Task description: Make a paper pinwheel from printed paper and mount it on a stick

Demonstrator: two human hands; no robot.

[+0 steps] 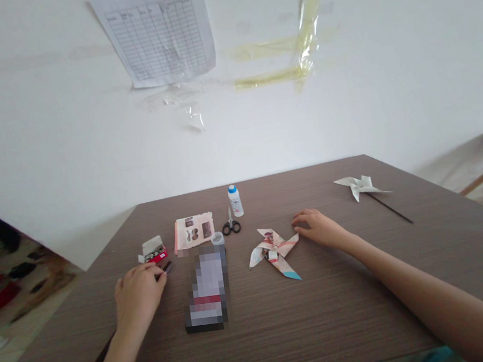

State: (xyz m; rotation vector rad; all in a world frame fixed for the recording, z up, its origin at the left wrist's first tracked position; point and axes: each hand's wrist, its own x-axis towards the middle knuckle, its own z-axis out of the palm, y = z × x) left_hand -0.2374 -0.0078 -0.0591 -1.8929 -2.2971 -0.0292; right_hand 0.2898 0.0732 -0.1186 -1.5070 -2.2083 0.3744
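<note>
"Hands first: how are they set?"

"Left hand is curled almost shut over a thin dark wooden stick, whose tip pokes out beyond the fingers. Right hand lies open and relaxed, its fingertips touching a flat multicoloured paper pinwheel."

"What's on the brown wood-grain desk, going left to right?"

"Small white-and-red cardboard box just beyond the left hand, then a printed paper booklet. Nearer the person sits a long flat package, too blurred to read. Next come black-handled steel scissors, with a white plastic bottle with a blue cap standing upright just behind them."

"And past the right hand?"

"White folded-paper pinwheel, lying on the desk, its long thin black stick angled away to the right."
</note>
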